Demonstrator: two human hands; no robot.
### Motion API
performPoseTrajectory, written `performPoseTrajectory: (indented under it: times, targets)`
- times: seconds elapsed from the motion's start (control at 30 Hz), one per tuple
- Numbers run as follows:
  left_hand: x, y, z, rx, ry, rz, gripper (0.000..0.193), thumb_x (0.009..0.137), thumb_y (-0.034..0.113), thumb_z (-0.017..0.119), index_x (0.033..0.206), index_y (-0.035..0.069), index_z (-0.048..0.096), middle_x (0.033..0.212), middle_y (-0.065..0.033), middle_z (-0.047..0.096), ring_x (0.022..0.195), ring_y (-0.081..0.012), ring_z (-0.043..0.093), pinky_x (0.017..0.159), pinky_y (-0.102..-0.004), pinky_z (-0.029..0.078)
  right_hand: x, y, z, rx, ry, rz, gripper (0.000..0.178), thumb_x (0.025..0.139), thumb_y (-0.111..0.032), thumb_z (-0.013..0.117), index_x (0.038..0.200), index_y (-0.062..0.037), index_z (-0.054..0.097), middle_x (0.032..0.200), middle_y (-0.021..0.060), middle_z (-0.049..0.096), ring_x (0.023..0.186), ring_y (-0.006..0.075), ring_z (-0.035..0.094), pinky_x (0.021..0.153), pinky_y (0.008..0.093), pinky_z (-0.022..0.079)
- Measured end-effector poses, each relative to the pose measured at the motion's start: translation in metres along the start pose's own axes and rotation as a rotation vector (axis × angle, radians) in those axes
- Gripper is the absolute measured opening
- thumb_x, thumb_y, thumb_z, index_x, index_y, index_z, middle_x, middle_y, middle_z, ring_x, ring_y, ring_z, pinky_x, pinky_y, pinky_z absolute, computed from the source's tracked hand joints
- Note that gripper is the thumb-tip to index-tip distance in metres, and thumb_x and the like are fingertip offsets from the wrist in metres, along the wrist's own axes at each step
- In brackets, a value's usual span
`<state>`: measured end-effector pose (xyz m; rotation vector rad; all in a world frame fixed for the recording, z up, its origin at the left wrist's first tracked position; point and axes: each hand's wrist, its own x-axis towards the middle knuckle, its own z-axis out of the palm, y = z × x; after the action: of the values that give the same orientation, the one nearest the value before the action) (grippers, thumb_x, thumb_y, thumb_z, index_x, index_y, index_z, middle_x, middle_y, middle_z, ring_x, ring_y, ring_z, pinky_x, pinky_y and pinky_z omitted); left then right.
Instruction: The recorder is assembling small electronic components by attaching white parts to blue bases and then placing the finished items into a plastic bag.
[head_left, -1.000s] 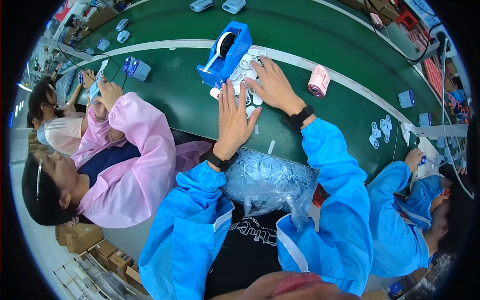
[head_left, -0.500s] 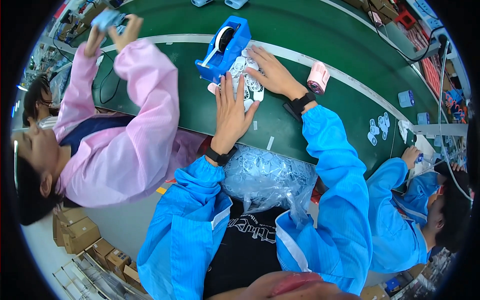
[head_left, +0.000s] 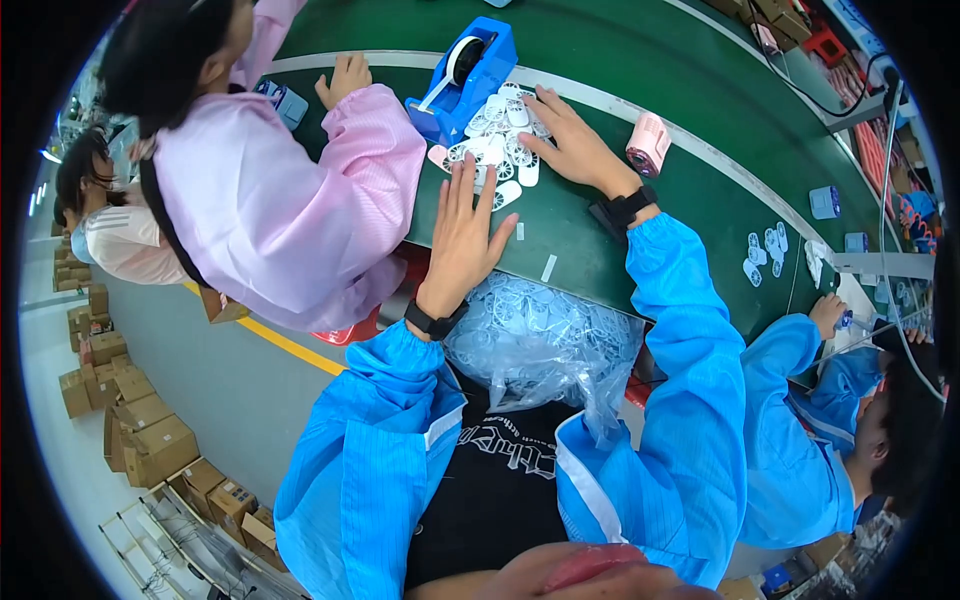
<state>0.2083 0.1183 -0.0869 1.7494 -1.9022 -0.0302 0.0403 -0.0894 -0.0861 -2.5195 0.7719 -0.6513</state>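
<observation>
A loose pile of flat white plastic covers [head_left: 497, 145] with round spoked grilles lies on the green worktable. My left hand [head_left: 462, 245] is spread flat at the near edge of the pile, its fingertips touching the closest covers. At the pile's right side, my right hand [head_left: 580, 148] rests with its fingers stretched out, the tips against the covers. Neither hand grips anything. Behind the pile on its left stands a blue tape dispenser [head_left: 488, 62] with a roll of white tape. One pink piece [head_left: 438, 156] shows at the pile's left edge.
A pink handheld device [head_left: 648, 145] stands right of my right hand. Further right lie several more covers [head_left: 765, 250] and a light blue device [head_left: 825, 202]. An open clear bag [head_left: 545, 335] full of parts sits below the table edge. Co-workers flank me on both sides.
My fingers have shifted slightly and the covers now spread wider, with more showing between my hands. The co-worker on the left has leaned forward over the table and lowered a light blue device.
</observation>
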Motion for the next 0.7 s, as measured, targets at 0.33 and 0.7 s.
performPoseTrajectory:
  times: [0.33, 0.7]
  targets:
    - [0.014, -0.007, 0.0, -0.102, 0.093, 0.049, 0.069, 0.096, 0.021, 0.077, 0.157, 0.005, 0.049, 0.167, -0.0278, 0.035, 0.152, -0.0499, 0.037, 0.124, -0.0564, 0.033, -0.002, 0.005, 0.006, 0.001, 0.013, 0.005, 0.066, 0.108, -0.038, 0.06, 0.163, -0.0046, 0.042, 0.171, 0.0264, 0.032, 0.159, 0.0443, 0.031, 0.129, 0.0493, 0.029]
    - [0.032, -0.013, 0.001, -0.195, 0.088, 0.028, 0.057, 0.091, 0.014, 0.081, 0.143, 0.005, 0.062, 0.16, -0.0252, 0.046, 0.146, -0.0473, 0.046, 0.118, -0.052, 0.042, 0.009, 0.004, 0.009, -0.025, -0.046, -0.079, 0.054, 0.106, -0.035, 0.063, 0.15, -0.0041, 0.057, 0.164, 0.0218, 0.047, 0.152, 0.0405, 0.043, 0.125, 0.047, 0.036]
